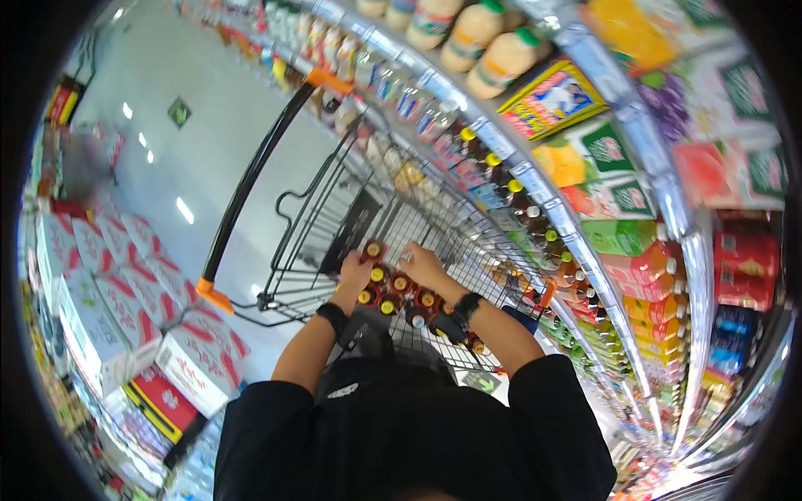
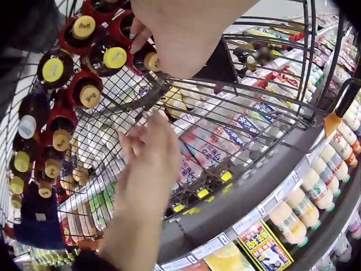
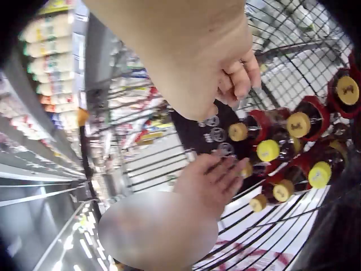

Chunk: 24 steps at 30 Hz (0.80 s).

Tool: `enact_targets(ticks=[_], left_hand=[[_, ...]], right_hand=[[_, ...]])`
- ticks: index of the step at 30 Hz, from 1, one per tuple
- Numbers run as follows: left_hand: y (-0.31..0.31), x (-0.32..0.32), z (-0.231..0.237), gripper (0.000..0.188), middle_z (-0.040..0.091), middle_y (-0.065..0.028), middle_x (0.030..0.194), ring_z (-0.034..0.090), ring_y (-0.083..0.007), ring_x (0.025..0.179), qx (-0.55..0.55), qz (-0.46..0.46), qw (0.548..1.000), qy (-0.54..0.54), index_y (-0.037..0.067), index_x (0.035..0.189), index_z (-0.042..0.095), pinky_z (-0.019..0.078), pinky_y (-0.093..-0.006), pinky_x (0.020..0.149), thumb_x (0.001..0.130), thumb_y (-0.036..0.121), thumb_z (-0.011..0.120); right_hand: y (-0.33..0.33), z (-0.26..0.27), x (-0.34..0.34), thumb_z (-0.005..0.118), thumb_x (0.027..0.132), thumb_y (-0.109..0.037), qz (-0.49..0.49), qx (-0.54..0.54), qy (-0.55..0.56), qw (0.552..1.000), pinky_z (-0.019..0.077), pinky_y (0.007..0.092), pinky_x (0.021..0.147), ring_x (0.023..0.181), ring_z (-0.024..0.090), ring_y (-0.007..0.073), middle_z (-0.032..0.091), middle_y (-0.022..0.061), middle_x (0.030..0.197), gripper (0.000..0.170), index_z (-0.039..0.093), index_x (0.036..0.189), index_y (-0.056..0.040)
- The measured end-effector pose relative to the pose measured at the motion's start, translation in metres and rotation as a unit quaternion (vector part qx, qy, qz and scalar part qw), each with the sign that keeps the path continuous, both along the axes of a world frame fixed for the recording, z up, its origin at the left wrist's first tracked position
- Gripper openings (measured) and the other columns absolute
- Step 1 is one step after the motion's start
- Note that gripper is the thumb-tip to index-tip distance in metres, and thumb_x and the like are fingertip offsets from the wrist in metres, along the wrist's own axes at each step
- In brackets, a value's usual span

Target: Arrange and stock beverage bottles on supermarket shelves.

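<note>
Several dark soda bottles with red labels and gold or yellow caps stand close together in a wire shopping cart (image 1: 313,242). My left hand (image 1: 355,271) is at the far end of the group, beside a gold-capped bottle (image 1: 373,250). In the right wrist view, the left hand's spread fingers (image 3: 225,175) reach to another gold cap (image 3: 246,168), overlapping that bottle. My right hand (image 1: 422,265) hovers over the cart just past the bottles, its fingers (image 3: 240,82) loosely bent with nothing between them. A dark band sits on each wrist.
The cart's black handlebar (image 1: 259,159) with orange ends is on the left. Drink shelves (image 1: 576,242) run close along the right side, with large cream-coloured bottles (image 1: 472,37) higher up. Stacked white and red cartons (image 1: 138,275) stand across the aisle.
</note>
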<state>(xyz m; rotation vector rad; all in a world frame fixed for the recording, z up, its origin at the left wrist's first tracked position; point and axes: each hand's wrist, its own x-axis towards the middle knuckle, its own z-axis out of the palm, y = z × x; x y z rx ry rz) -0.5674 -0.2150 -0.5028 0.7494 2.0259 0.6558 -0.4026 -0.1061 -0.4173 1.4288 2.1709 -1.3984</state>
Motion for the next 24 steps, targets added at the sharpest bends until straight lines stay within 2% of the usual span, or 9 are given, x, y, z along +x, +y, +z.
enact_targets(ticks=[2,3,5,6,9,12,13,16,24], left_hand=[[-0.010,0.008,-0.012,0.037,0.061,-0.0240,0.099,0.057,-0.0396,0.098,0.079,0.055,0.994,0.057,-0.003,0.103,0.057,0.0455,-0.0438,0.085,0.076,0.022,0.064],[-0.011,0.011,-0.005,0.034,0.062,-0.0235,0.097,0.058,-0.0393,0.097,0.095,0.054,0.990,0.088,-0.002,0.102,0.058,0.0457,-0.0437,0.084,0.077,0.020,0.063],[-0.017,0.016,0.009,0.028,0.062,-0.0219,0.094,0.059,-0.0386,0.094,0.130,0.050,0.982,0.126,-0.001,0.097,0.059,0.0463,-0.0439,0.082,0.077,0.018,0.062],[-0.019,0.021,0.015,0.024,0.062,-0.0209,0.094,0.059,-0.0381,0.093,0.147,0.049,0.979,0.135,0.000,0.095,0.060,0.0467,-0.0442,0.081,0.077,0.017,0.062],[-0.026,0.052,0.067,0.018,0.064,-0.0186,0.090,0.061,-0.0374,0.089,0.132,0.099,0.977,0.135,0.000,0.088,0.060,0.0480,-0.0444,0.077,0.077,0.015,0.062],[-0.034,0.085,0.058,0.015,0.065,-0.0165,0.085,0.063,-0.0331,0.085,0.118,0.085,0.972,0.183,0.003,0.087,0.061,0.0493,-0.0417,0.075,0.077,0.013,0.061],[-0.038,0.103,0.065,0.015,0.065,-0.0157,0.085,0.064,-0.0319,0.083,0.134,0.096,0.971,0.172,0.003,0.087,0.061,0.0496,-0.0407,0.075,0.077,0.014,0.060],[-0.053,0.141,0.027,0.015,0.066,-0.0128,0.086,0.065,-0.0270,0.081,0.197,0.158,0.967,0.018,0.004,0.090,0.062,0.0517,-0.0377,0.072,0.079,0.015,0.059],[-0.073,0.259,0.079,0.016,0.064,-0.0135,0.090,0.065,-0.0223,0.071,0.206,0.157,0.964,-0.060,0.000,0.096,0.057,0.0574,-0.0315,0.059,0.084,0.011,0.060]], right_hand=[[0.006,0.076,0.011,0.063,0.080,-0.022,-0.036,0.047,0.172,0.983,0.0402,0.0324,0.051,0.052,0.053,0.0159,0.053,0.0043,0.057,0.022,0.054,0.094,-0.0072],[0.010,0.141,0.014,0.063,0.081,-0.017,-0.055,-0.021,0.226,0.972,0.0372,0.0293,0.050,0.051,0.047,0.0127,0.049,0.0020,0.055,0.018,0.053,0.091,-0.0055],[-0.001,0.270,0.039,0.058,0.081,0.000,0.046,0.132,0.420,0.897,0.0365,0.0274,0.049,0.052,0.043,0.0122,0.048,-0.0001,0.064,0.008,0.053,0.080,-0.0060],[-0.022,0.324,0.065,0.055,0.083,-0.001,0.034,0.122,0.531,0.838,0.0409,0.0280,0.051,0.054,0.046,0.0122,0.048,-0.0011,0.067,0.013,0.052,0.072,-0.0078],[-0.068,0.446,0.134,0.050,0.091,-0.039,0.314,-0.168,0.767,0.534,0.0399,0.0573,0.073,0.056,0.044,0.0200,0.036,0.0034,0.058,0.042,0.046,0.067,-0.0059],[-0.129,0.489,0.185,0.056,0.089,-0.025,0.335,-0.216,0.750,0.527,0.0349,0.0613,0.083,0.050,0.047,0.0146,0.045,0.0004,0.057,0.022,0.055,0.082,-0.0039],[-0.153,0.493,0.204,0.050,0.092,-0.044,0.306,-0.215,0.754,0.540,0.0326,0.0664,0.083,0.048,0.044,0.0138,0.044,-0.0012,0.057,0.046,0.051,0.065,-0.0075],[-0.192,0.499,0.258,0.031,0.099,-0.024,0.295,-0.170,0.777,0.529,0.0442,0.0577,0.076,0.056,0.051,0.0228,0.045,0.0092,0.060,0.044,0.053,0.069,-0.0007],[-0.304,0.497,0.358,0.044,0.094,-0.046,0.212,-0.113,0.811,0.533,0.0294,0.0715,0.085,0.047,0.048,0.0151,0.048,0.0003,0.055,0.048,0.052,0.068,-0.0063]])
